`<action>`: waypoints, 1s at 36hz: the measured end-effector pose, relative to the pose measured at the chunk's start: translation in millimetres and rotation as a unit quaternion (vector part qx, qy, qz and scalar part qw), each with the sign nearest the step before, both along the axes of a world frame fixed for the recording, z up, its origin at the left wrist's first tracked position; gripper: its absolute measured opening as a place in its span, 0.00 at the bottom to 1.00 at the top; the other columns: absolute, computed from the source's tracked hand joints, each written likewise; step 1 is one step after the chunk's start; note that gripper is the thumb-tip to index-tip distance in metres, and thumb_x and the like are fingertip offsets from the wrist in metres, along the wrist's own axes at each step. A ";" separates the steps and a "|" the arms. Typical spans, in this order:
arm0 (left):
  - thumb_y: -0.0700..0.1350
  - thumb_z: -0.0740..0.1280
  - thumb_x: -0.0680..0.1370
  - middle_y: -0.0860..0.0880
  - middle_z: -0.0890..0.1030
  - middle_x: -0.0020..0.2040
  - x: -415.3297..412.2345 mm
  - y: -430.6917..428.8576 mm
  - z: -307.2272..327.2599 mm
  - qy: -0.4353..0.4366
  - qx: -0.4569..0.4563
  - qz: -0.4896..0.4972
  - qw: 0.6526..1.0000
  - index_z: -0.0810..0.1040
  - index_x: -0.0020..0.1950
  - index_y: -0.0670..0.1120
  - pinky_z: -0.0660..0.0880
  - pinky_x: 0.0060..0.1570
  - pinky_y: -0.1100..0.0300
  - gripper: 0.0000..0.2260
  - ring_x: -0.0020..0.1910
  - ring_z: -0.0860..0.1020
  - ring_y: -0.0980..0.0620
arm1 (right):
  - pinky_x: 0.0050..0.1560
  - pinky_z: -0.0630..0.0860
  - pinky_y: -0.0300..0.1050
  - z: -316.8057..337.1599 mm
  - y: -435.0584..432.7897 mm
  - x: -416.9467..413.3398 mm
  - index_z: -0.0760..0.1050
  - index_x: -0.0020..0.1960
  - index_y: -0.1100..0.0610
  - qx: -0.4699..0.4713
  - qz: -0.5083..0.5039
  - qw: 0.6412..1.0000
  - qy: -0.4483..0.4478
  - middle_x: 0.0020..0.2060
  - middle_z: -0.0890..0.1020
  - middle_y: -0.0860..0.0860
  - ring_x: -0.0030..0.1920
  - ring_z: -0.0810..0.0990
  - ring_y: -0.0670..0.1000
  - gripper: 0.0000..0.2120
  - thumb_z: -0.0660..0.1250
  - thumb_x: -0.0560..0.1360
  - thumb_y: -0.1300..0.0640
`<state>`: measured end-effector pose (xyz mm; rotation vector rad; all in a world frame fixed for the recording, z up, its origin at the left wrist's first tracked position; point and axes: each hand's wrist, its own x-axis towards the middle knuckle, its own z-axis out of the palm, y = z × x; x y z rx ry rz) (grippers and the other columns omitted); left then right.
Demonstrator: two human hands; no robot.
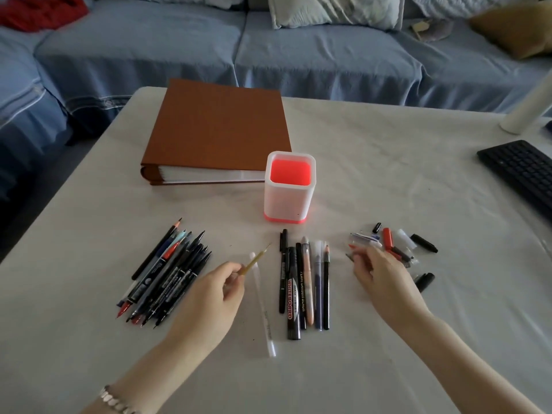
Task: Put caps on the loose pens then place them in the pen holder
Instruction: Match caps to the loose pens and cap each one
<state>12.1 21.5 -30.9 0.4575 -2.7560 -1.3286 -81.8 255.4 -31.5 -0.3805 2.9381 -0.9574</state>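
Closest to the camera is the bracelet [115, 401] on the left wrist. From there the left hand [215, 291] pinches a thin yellow pen [254, 261] by its lower end. Its bare tip is raised and points toward the pen holder [286, 201]. I judge it is held so to leave the tip free for a cap.

On the other side, the right hand [379, 273] lies over the pile of loose caps [400, 243] with fingers bent down among them, probably searching for the one that fits. I cannot tell if it already pinches a cap.

Just beside the left hand lies a white pen [263, 309]. The heap of uncapped pens [170, 273] is further left, and a row of pens [304, 282] lies between the hands. The holder stands beyond this row, well apart from both hands, with no pen visible inside it. A brown binder [218, 130] lies behind it on the table [388, 162].
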 end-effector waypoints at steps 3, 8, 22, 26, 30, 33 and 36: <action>0.47 0.63 0.76 0.48 0.80 0.35 0.6 2.6 6.7 0.022 0.036 -0.022 0.999 0.74 0.41 0.58 0.73 0.35 0.55 0.06 0.33 0.76 0.48 | 0.32 0.64 0.34 17.1 -13.2 2.9 0.71 0.45 0.47 -0.158 0.001 0.985 -0.066 0.27 0.71 0.46 0.29 0.67 0.45 0.07 0.59 0.77 0.59; 0.43 0.63 0.76 0.48 0.79 0.37 2.7 7.9 20.8 0.048 0.077 -0.046 0.995 0.76 0.45 0.56 0.67 0.31 0.69 0.08 0.31 0.72 0.56 | 0.28 0.64 0.29 44.8 -31.0 8.5 0.74 0.38 0.51 -0.302 -0.013 0.950 -0.080 0.21 0.73 0.41 0.25 0.67 0.42 0.08 0.63 0.75 0.60; 0.51 0.62 0.72 0.55 0.80 0.41 6.9 11.8 32.8 0.084 0.063 -0.085 0.991 0.73 0.50 0.62 0.74 0.39 0.59 0.09 0.40 0.78 0.50 | 0.28 0.62 0.32 57.5 -39.6 18.5 0.76 0.38 0.53 -0.323 0.010 0.940 -0.110 0.21 0.68 0.45 0.28 0.64 0.46 0.09 0.61 0.75 0.58; 0.50 0.63 0.73 0.53 0.80 0.37 8.4 11.2 34.0 0.087 0.051 -0.092 0.991 0.77 0.50 0.56 0.70 0.31 0.67 0.07 0.34 0.76 0.54 | 0.27 0.62 0.31 58.9 -39.9 20.2 0.76 0.38 0.54 -0.343 0.003 0.933 -0.111 0.20 0.68 0.45 0.27 0.63 0.46 0.10 0.60 0.76 0.60; 0.51 0.62 0.73 0.53 0.80 0.35 8.4 10.7 35.0 0.089 0.037 -0.093 0.991 0.80 0.49 0.54 0.67 0.30 0.69 0.10 0.33 0.75 0.53 | 0.27 0.62 0.30 59.9 -40.8 20.8 0.75 0.38 0.54 -0.364 -0.013 0.926 -0.100 0.19 0.68 0.43 0.24 0.63 0.43 0.11 0.60 0.76 0.62; 0.51 0.62 0.73 0.53 0.80 0.36 9.0 10.4 34.5 0.091 0.035 -0.092 0.991 0.79 0.49 0.55 0.69 0.31 0.67 0.09 0.34 0.76 0.51 | 0.27 0.61 0.31 59.6 -40.9 20.4 0.76 0.38 0.53 -0.367 -0.010 0.925 -0.096 0.20 0.68 0.45 0.25 0.62 0.44 0.11 0.60 0.76 0.62; 0.50 0.62 0.73 0.57 0.78 0.37 10.3 11.1 36.5 0.104 0.026 -0.105 0.989 0.79 0.50 0.55 0.64 0.30 0.72 0.09 0.32 0.73 0.57 | 0.28 0.62 0.32 59.0 -41.5 21.4 0.76 0.38 0.53 -0.343 0.030 0.932 -0.116 0.21 0.69 0.45 0.26 0.63 0.45 0.10 0.60 0.75 0.60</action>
